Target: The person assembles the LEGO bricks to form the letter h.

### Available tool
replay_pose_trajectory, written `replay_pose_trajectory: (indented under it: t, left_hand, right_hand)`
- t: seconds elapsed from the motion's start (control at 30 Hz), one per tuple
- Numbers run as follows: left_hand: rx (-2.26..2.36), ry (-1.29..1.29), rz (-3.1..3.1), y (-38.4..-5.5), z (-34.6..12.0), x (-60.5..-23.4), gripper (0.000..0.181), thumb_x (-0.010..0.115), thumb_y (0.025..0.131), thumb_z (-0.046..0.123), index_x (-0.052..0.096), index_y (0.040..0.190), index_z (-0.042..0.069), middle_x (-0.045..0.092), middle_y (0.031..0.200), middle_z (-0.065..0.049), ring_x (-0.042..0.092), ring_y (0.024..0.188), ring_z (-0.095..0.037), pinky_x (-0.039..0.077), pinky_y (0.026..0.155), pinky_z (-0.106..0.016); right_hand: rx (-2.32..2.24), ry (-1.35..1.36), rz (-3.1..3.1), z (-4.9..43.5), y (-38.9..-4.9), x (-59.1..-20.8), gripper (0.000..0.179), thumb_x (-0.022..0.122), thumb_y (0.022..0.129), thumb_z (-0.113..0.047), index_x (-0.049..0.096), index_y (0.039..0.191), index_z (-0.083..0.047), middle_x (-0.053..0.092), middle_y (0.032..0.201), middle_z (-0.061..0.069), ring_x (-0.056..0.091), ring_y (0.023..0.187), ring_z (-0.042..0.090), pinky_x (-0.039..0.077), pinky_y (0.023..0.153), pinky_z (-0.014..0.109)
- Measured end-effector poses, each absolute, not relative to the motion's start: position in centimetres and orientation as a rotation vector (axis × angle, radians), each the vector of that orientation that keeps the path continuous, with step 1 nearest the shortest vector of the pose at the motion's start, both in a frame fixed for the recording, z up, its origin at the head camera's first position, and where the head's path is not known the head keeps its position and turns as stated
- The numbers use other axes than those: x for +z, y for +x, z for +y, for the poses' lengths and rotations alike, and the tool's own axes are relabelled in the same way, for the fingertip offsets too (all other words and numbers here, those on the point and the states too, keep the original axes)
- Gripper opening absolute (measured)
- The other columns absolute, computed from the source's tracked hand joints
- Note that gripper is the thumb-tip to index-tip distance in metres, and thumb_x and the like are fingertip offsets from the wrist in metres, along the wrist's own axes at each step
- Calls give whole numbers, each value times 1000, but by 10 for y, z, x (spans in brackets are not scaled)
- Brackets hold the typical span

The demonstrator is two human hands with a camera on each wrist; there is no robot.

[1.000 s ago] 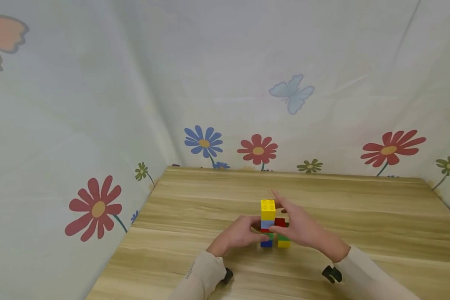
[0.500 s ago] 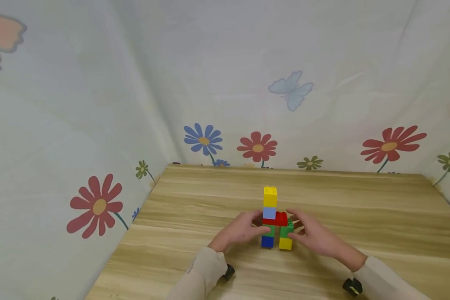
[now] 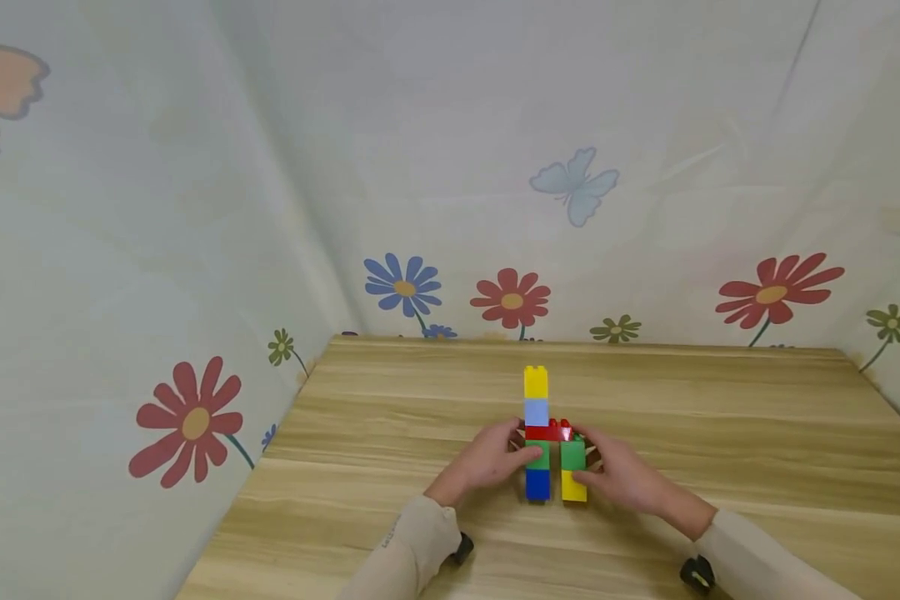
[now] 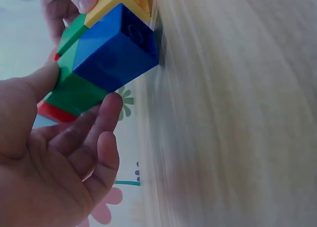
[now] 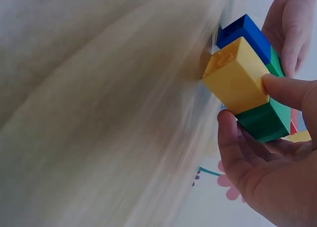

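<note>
A joined structure of toy building bricks (image 3: 547, 433) stands between the two hands. Its left column has a dark blue brick (image 4: 114, 54) at the bottom, then green, red, light blue and yellow (image 3: 536, 384). The red brick (image 3: 543, 433) bridges to a shorter right column of a green brick (image 5: 265, 120) over a yellow brick (image 5: 235, 76). Hollow undersides of both columns show in the wrist views. My left hand (image 3: 487, 457) grips the left column, thumb on its green brick. With the thumb on the lower yellow brick, my right hand (image 3: 626, 475) holds the right column.
The wood-grain table (image 3: 390, 400) lies beneath the bricks and both forearms. Behind and to the left hangs a pale cloth backdrop (image 3: 450, 167) printed with flowers and butterflies. Dark wrist mounts (image 3: 697, 573) sit at the sleeves.
My right hand has gone from the upper left column down to the right column and taken hold of it. The structure has tipped back, showing more of its front. The left hand keeps its grip.
</note>
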State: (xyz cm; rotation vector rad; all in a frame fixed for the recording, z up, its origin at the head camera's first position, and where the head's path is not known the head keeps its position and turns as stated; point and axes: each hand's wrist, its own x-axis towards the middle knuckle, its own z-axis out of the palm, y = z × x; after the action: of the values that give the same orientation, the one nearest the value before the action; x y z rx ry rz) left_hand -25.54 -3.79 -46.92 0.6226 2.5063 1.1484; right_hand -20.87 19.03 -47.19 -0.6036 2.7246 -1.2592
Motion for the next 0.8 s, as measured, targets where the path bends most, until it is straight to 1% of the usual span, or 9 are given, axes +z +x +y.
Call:
replay_pose_trajectory:
  t: [0.1, 0.2, 0.33, 0.43, 0.57, 0.67, 0.8]
  left_hand:
    - [1135, 611, 2499, -256, -36, -470, 50, 67, 88, 38, 52, 126, 11, 60, 99, 5, 56, 87, -10, 50, 75, -26]
    - [1134, 614, 2475, -256, -35, -471, 56, 71, 85, 34, 47, 131, 12, 59, 98, 5, 56, 85, -10, 50, 76, -26]
    - [1130, 607, 2459, -257, -33, -472, 61, 71, 86, 31, 41, 137, 14, 59, 99, 5, 56, 85, -10, 50, 77, -27]
    - [1125, 606, 2451, -259, -33, -471, 59, 70, 86, 30, 42, 135, 15, 59, 101, 5, 56, 86, -10, 50, 78, -28]
    - [1108, 608, 2444, -260, -32, -470, 55, 70, 86, 29, 44, 132, 15, 59, 102, 5, 56, 87, -11, 49, 80, -30]
    - [1102, 604, 2434, -262, -32, -470, 54, 71, 86, 29, 45, 130, 15, 59, 103, 6, 55, 89, -11, 49, 82, -30]
    - [1104, 608, 2428, -264, -32, -472, 53, 71, 86, 29, 46, 131, 16, 59, 104, 7, 55, 90, -11, 48, 83, -30]
  right_hand:
    - [-1263, -619, 2703, 192, -212, -474, 62, 70, 86, -11, 38, 137, 4, 57, 114, 16, 59, 90, 20, 52, 73, 29]
    - [-1280, -661, 2681, 195, -216, -476, 63, 69, 87, -12, 36, 138, 6, 58, 111, 15, 59, 89, 20, 52, 73, 30]
    - [-1284, -684, 2663, 196, -220, -477, 64, 68, 88, -12, 35, 139, 7, 57, 112, 16, 59, 88, 21, 51, 73, 30]
    - [-1317, -632, 2623, 196, -223, -477, 65, 68, 88, -14, 34, 139, 6, 56, 113, 17, 59, 89, 22, 52, 70, 29]
    - [-1409, -537, 2530, 196, -225, -475, 66, 68, 87, -13, 33, 140, 6, 52, 116, 22, 59, 89, 25, 53, 66, 32]
    - [-1456, -502, 2483, 194, -224, -470, 65, 67, 88, -9, 32, 140, 9, 50, 118, 25, 59, 89, 27, 54, 67, 37]
    - [-1422, -513, 2512, 194, -226, -469, 64, 68, 87, -10, 35, 138, 10, 52, 115, 23, 59, 89, 26, 53, 70, 36]
